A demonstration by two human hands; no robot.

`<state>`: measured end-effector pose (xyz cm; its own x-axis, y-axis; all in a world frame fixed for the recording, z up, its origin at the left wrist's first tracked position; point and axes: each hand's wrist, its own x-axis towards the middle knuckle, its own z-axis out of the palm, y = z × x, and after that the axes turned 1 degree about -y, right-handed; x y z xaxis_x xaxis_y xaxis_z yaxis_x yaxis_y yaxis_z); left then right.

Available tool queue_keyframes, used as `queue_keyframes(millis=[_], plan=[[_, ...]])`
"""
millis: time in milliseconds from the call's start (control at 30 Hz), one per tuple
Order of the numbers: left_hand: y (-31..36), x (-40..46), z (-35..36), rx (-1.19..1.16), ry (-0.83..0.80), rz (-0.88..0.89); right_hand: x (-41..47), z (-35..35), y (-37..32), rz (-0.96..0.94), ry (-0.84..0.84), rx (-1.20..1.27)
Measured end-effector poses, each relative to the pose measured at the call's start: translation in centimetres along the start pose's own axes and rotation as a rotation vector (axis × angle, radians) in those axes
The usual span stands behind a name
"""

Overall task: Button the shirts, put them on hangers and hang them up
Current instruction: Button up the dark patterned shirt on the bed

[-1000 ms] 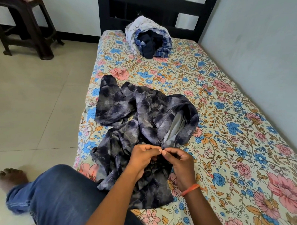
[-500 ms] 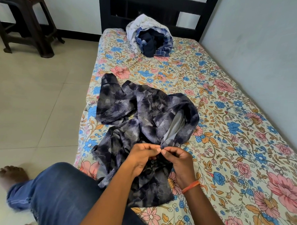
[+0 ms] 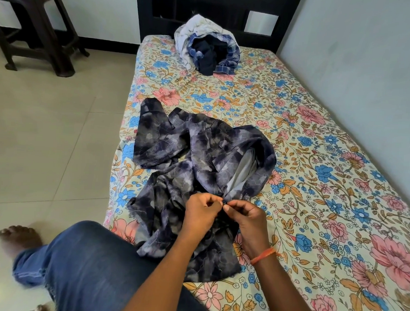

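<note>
Floral cotton covers the bed [image 3: 316,160], a cream sheet with pink and blue blooms that runs from under the fingers away to a dark headboard [image 3: 206,5]. Grey floor tiles [image 3: 48,125] lie off to the left of the fingers, with a dark stool [image 3: 40,37] standing far beyond them at the left. A crumpled dark shirt [image 3: 176,154] with a smoky grey and navy print is spread on the sheet, its body reaching from just under the fingers outward, its pale lining showing just past them to the right. Well beyond the fingers, near the headboard, sits a heap of clothes [image 3: 206,52], white and blue check around something navy. A knee in blue jeans [image 3: 89,263] rests on the bed edge, nearer than the fingers and left of them, with a bare foot [image 3: 19,236] on the tiles further left. The left hand [image 3: 201,214] and the right hand [image 3: 250,220] meet at the shirt's front edge, fingers of both curled and pinching the cloth where the two sides come together; the button itself is too small to make out. An orange band [image 3: 263,254] circles the right wrist.
</note>
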<state>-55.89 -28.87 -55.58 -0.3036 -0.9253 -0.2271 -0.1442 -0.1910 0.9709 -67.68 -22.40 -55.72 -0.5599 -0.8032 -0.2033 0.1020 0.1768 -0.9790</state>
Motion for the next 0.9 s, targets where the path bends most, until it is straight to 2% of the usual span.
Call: queue_keyframes(millis=[100, 200, 333, 500, 733, 900], plan=[[0.0, -0.2, 0.4, 0.053, 0.023, -0.007, 0.0, 0.2, 0.1, -0.027, -0.002, -0.025], [-0.2, -0.1, 0.6, 0.092, -0.024, -0.030, -0.1, 0.3, 0.0, -0.024, -0.005, 0.005], [-0.1, -0.1, 0.2, -0.036, -0.064, -0.045, -0.1, 0.2, 0.0, -0.013, -0.005, 0.064], [-0.2, -0.6, 0.2, -0.022, 0.008, 0.024, -0.2, 0.5, -0.1, -0.050, 0.031, 0.002], [0.6, -0.7, -0.4, -0.152, -0.080, -0.029, -0.2, 1.0, -0.2, -0.051, 0.028, -0.062], [0.3, -1.0, 0.1, -0.054, 0.022, 0.027, 0.2, 1.1, 0.4, -0.056, 0.058, -0.065]])
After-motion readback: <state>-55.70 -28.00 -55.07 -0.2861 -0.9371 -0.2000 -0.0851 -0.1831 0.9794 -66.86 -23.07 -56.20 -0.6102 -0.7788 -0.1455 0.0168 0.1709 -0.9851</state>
